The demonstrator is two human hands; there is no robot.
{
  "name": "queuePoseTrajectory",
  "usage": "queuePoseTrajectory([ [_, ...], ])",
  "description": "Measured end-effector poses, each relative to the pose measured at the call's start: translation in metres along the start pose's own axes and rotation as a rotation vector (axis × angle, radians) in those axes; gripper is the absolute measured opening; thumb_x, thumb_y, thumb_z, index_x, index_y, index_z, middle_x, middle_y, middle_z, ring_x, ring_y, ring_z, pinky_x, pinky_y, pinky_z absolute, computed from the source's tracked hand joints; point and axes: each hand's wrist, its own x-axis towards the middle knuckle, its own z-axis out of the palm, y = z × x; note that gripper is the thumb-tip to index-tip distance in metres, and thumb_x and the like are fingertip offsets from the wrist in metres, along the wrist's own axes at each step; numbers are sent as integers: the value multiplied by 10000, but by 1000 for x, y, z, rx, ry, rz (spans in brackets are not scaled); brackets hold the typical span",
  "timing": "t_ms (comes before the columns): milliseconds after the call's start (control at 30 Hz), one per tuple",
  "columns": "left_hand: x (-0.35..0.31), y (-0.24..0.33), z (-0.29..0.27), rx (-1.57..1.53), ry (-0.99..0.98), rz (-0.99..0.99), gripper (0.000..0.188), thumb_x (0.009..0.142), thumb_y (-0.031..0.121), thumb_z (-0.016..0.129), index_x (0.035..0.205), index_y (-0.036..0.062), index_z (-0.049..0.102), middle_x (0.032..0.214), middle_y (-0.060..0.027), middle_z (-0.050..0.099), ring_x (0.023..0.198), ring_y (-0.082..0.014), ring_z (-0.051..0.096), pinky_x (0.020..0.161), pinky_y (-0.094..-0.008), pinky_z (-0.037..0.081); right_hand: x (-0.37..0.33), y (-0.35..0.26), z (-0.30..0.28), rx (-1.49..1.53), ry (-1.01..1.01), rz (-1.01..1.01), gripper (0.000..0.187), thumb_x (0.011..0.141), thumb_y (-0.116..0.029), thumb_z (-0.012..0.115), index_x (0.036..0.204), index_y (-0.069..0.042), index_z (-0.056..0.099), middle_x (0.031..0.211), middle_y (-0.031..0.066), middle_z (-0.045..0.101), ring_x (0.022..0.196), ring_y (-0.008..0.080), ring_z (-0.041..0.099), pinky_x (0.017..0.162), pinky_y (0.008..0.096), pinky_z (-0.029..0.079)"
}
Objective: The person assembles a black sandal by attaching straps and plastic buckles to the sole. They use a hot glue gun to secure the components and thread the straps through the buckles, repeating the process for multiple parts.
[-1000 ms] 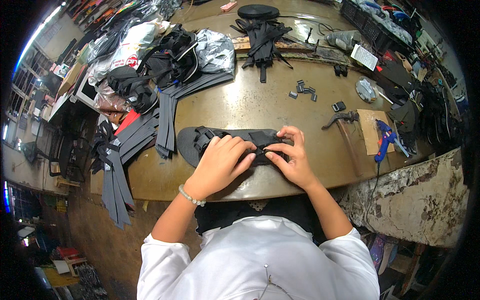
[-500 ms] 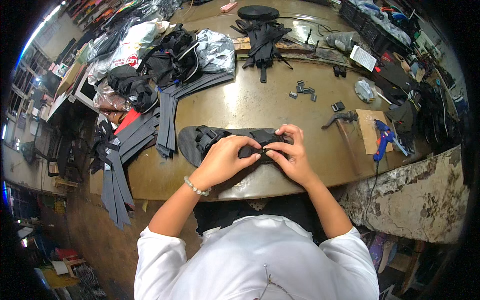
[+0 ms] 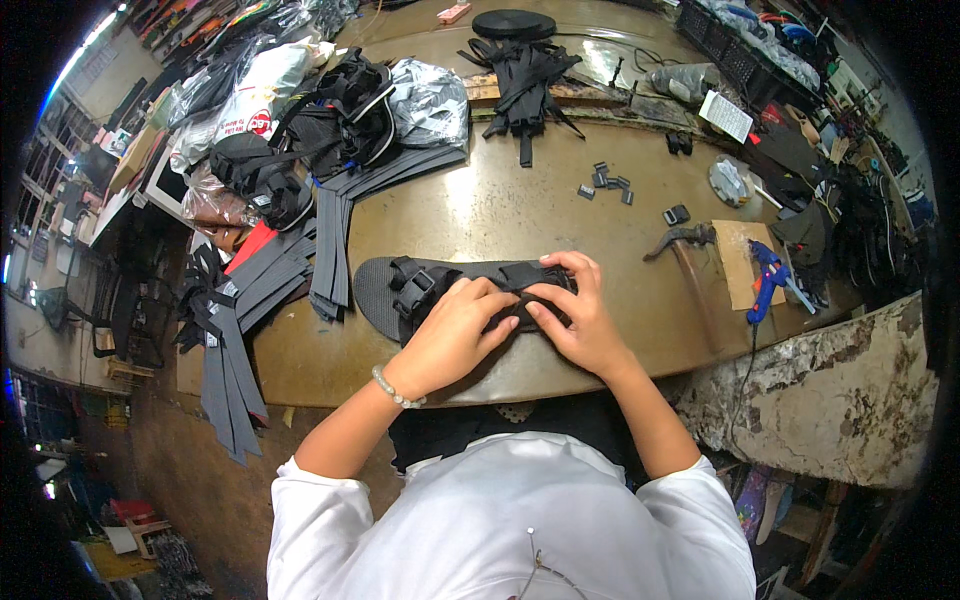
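A black strap sandal [image 3: 378, 292] lies sideways on the worktable in front of me, toe to the left, its buckle [image 3: 415, 289] over the toe straps. My left hand [image 3: 455, 332], with a beaded bracelet at the wrist, bends over the sandal's middle, thumb and fingers closed on a black strap. My right hand [image 3: 578, 318] is at the heel end, thumb and forefinger pinching the strap close to the left fingertips while other fingers reach over the sandal's far edge. Between the hands, fingers partly cover the strap's detail.
Beyond the sandal lie small dark buckle pieces [image 3: 606, 180] and a loose buckle [image 3: 676, 215]. To the right are a hammer [image 3: 700, 280] and a blue glue gun [image 3: 768, 278]. Dark strips [image 3: 332, 240] and bagged sandals [image 3: 345, 115] crowd the left; a strap bundle [image 3: 527, 75] sits at the back.
Both hands stay at the sandal's straps and have shifted slightly. The left thumb and fingertips are a little lower, and more of the toe buckle shows.
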Motion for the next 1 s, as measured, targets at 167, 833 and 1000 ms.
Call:
queuePoseTrajectory([
  [167, 2, -8, -4, -200, -40, -66, 232, 879, 175, 658, 1030, -1, 655, 979, -140, 607, 955, -311, 577, 874, -383, 455, -2, -4, 2, -3, 4, -46, 284, 736, -172, 785, 975, -83, 662, 1286, 120, 478, 1254, 352, 379, 1058, 458, 334],
  [833, 3, -5, 10, 74, 193, 209, 216, 827, 83, 647, 1036, 55, 596, 975, -64, 622, 910, -252, 557, 789, -359, 392, -1, 4, 3, 203, -39, 76, 269, 786, -87, 725, 1038, -29, 651, 1317, 169, 456, 1253, 352, 425, 1046, 429, 360],
  [1000, 10, -8, 15, 239, 238, 333, 348, 750, 41, 689, 1065, 45, 541, 938, -67, 582, 861, -258, 528, 799, -367, 387, 4, -4, -2, 134, -50, 55, 265, 794, -43, 683, 1049, -26, 609, 1340, 175, 430, 1248, 376, 419, 1048, 438, 349],
])
